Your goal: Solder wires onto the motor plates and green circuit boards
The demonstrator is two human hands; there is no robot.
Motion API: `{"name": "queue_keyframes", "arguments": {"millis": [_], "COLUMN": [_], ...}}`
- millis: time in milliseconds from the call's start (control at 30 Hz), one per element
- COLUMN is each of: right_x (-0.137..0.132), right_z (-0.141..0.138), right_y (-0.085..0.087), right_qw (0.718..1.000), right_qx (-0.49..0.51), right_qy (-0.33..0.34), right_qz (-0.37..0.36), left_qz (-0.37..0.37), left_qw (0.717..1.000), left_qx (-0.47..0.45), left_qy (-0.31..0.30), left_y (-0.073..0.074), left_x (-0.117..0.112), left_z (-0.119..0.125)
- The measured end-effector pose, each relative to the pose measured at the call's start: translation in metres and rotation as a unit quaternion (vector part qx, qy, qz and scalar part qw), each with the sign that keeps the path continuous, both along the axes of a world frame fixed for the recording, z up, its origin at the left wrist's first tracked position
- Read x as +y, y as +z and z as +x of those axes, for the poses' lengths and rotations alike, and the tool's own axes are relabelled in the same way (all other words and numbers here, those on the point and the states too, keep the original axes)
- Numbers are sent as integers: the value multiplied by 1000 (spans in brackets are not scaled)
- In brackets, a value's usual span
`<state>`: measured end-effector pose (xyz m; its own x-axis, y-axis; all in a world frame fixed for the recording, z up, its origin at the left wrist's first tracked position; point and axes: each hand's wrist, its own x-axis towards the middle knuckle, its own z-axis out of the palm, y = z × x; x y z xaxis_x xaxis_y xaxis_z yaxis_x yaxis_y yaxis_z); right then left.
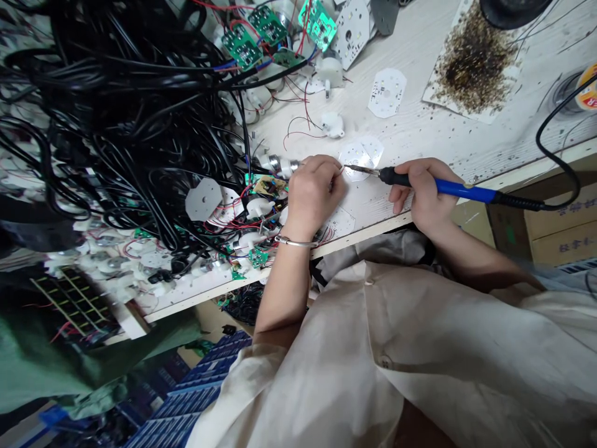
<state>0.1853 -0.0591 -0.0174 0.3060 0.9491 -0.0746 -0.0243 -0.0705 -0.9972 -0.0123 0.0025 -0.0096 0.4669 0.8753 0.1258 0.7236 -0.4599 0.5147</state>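
Right grip (pixel 426 193): closed around the handle of a soldering iron (pixel 466 191).
Left grip (pixel 314 190): fingertips look pinched together; on what, I cannot tell.
LED board (pixel 353 153): on the table (pixel 410 130), just beside the left grip, under the iron's tip.
Risk: if either grip slips, the tip could burn the left fingers.
Carton (pixel 559 227): right of the right grip, seemingly "轻拿".
Spool (pixel 586 93): beyond it, letters "ER".

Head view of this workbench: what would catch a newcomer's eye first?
Probably the tangle of black cables heaped at upper left. Next comes the blue-handled soldering iron in the right hand, its tip close to the left hand. A dark, grainy patch on a white sheet stands out at upper right.
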Motion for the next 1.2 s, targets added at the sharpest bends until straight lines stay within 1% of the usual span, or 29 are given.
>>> {"name": "queue_keyframes", "arguments": {"millis": [67,233,300,467,600,667,733,800,867,967,1067,1133,1200], "right_x": [0,-1,-1,-2,-5,-7,-9,-10,-8,-2,3,3,2], "right_z": [0,0,0,0,-1,-2,-4,-5,-6,-5,-1,3,6], "right_y": [0,5,5,3,5,6,4,-1,-9,-19,-25,-26,-26], "right_qw": [1000,999,999,999,998,996,995,994,987,962,938,928,921], "right_qx": [-1,-3,1,36,33,36,28,-13,-87,-206,-280,-303,-316], "right_qy": [-3,30,31,-12,-35,-53,-54,-18,45,127,158,162,159], "right_qz": [1,-20,-18,28,48,65,84,104,124,128,130,148,161], "left_qz": [-7,-11,-7,-7,-13,-5,13,30,36,34,38,41,53], "left_qw": [1000,1000,1000,1000,1000,1000,1000,999,999,997,991,986,982], "left_qx": [1,-4,-9,-11,-4,-3,0,7,20,60,123,163,182], "left_qy": [-1,-2,-2,2,-1,-4,-6,-11,-20,-31,-29,-20,-13], "left_y": [0,-1,-1,0,0,-1,-3,-5,-8,-9,-7,-4,3], "left_x": [0,0,-1,-1,0,0,0,0,1,3,1,-7,-15], "left_z": [0,-2,-2,-1,-1,-1,-2,-1,0,2,7,13,19]}}
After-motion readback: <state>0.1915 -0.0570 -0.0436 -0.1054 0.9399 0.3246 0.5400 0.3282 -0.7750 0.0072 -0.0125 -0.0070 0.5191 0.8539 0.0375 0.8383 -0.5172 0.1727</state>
